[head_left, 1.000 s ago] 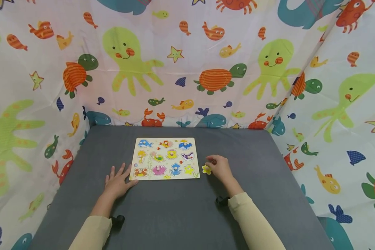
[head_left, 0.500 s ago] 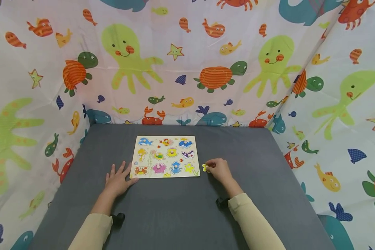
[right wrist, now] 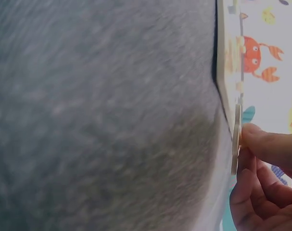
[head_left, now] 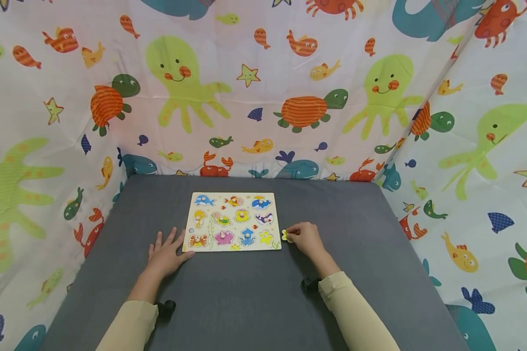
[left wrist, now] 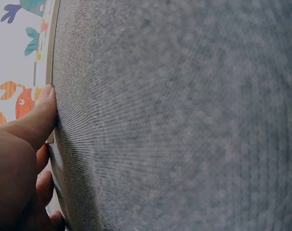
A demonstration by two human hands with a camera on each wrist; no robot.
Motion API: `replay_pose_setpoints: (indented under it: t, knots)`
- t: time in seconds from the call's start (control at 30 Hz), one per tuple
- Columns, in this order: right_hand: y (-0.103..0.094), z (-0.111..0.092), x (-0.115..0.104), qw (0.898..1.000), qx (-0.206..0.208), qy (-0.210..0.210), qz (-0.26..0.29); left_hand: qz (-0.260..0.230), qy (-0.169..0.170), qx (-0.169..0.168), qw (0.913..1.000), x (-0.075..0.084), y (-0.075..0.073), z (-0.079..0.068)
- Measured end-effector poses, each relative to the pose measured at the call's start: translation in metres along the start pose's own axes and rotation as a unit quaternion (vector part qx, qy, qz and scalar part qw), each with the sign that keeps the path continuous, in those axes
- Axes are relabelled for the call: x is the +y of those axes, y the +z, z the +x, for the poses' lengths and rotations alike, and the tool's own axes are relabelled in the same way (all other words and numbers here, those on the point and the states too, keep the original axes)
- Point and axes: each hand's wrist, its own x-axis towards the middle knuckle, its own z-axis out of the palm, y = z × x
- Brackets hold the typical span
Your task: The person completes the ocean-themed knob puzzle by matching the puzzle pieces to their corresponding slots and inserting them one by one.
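A wooden peg puzzle board (head_left: pixel 206 224) with sea-animal pieces lies flat on the grey table. Spread fingers of my left hand (head_left: pixel 164 256) touch its lower left corner, and in the left wrist view the thumb (left wrist: pixel 45 108) presses along the board's edge. Just off the board's right side, my right hand (head_left: pixel 308 240) pinches a yellow star puzzle piece (head_left: pixel 284 236), partly hidden by the fingers. Seen edge-on in the right wrist view, the star piece (right wrist: pixel 236 144) is between thumb and fingers, close by the board (right wrist: pixel 223 72). A yellow star shape (head_left: pixel 265 237) shows at the board's lower right.
Grey cloth covers the table (head_left: pixel 241 302). A white curtain (head_left: pixel 263 112) printed with sea animals stands behind the table and along both sides. Black straps (head_left: pixel 166 309) sit at both wrists, below the sleeves.
My right hand has moved slightly left with the star piece, bringing it nearer the board's right edge. The left hand stays at the corner.
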Motion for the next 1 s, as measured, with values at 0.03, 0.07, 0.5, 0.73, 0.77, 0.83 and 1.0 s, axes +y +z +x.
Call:
replay_pose_setpoints:
  t: [0.03,0.07,0.5,0.73,0.77,0.83,1.0]
  knots:
    - [0.000,0.000,-0.002,1.000,-0.003,0.001,-0.001,0.001,0.000,0.001,1.0000,0.000,0.000,-0.001]
    - [0.001,0.000,-0.003,1.000,-0.007,0.004,0.000,0.001,0.001,0.002,1.0000,0.001,0.000,-0.001]
    - [0.012,0.005,-0.029,0.999,-0.032,-0.008,-0.004,0.002,0.004,0.006,1.0000,0.001,-0.002,-0.002]
    - [0.023,0.008,-0.039,0.999,-0.041,-0.035,-0.005,0.001,0.005,0.009,0.9999,0.001,-0.002,-0.001]
    - [0.024,0.008,-0.040,0.998,-0.043,-0.040,-0.008,0.002,0.004,0.009,0.9999,0.001,-0.002,-0.001]
    - [0.028,0.009,-0.043,0.998,-0.047,-0.046,-0.012,0.000,0.003,0.008,1.0000,0.001,-0.002,-0.001]
    - [0.033,0.009,-0.048,0.997,-0.056,-0.053,-0.018,-0.003,0.001,0.006,1.0000,0.000,-0.001,-0.001]
